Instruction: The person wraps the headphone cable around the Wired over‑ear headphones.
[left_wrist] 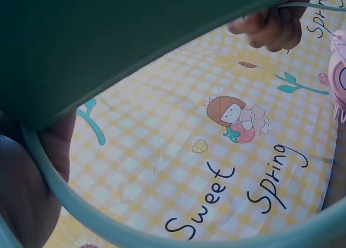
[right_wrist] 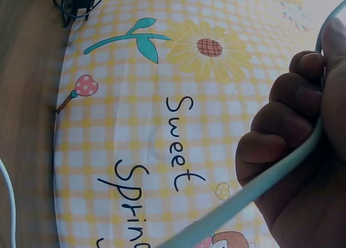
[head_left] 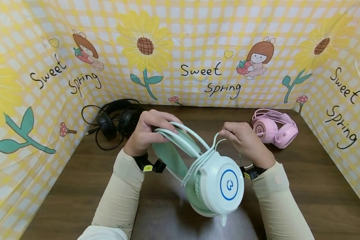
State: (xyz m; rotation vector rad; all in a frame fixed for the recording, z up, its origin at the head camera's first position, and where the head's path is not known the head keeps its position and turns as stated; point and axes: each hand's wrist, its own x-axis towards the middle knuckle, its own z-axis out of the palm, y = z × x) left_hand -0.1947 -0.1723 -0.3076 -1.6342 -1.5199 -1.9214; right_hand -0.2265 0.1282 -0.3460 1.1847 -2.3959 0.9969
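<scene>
A white and mint-green pair of headphones is held tilted above the table, one earcup with a blue ring logo facing up. My left hand grips the headband at its top, fingers curled round the bands. Loops of the pale cable wrap across the headband near the earcup. Raised to the right of the headphones, my right hand grips a length of that cable. In the right wrist view the fingers curl tightly around the cable. The green headband pad fills much of the left wrist view.
Black headphones with a loose cable lie at the back left of the brown table. Pink headphones sit at the back right. A yellow checked cloth with printed flowers walls in the back and both sides.
</scene>
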